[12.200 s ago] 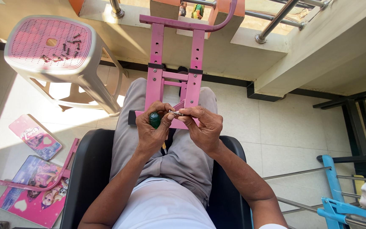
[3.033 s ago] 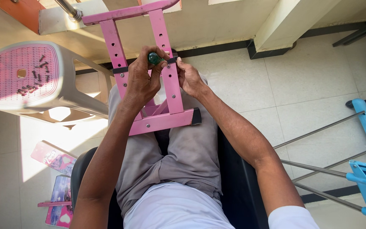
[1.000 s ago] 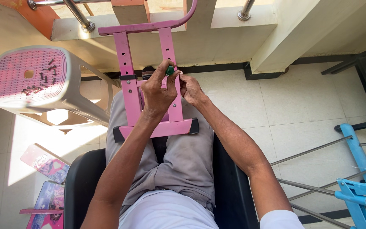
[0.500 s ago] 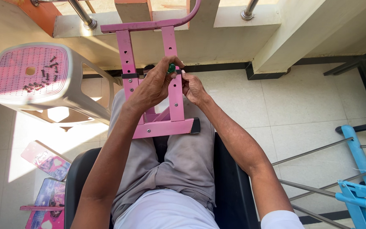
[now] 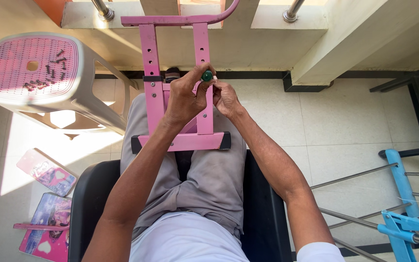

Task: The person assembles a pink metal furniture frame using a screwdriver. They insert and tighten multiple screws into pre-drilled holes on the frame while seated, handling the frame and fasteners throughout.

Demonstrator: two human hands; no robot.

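Green-handled screwdriver (image 5: 206, 76) is being gripped in L hand (image 5: 185, 97) fingers at the pink metal frame (image 5: 178, 121) on the lap, w/ frame now tilted straighter than 3 s ago, R hand (image 5: 225, 98) fingertips pinched at tip.

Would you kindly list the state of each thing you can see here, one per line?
Pink frame: upright on the lap, resting against the thighs.
Green-handled tool: held at the frame's right post.
Left hand: gripping the tool.
Right hand: fingers pinched at the post.
Stool: upright, small screws scattered on its seat.
Pink panels: flat on the floor.
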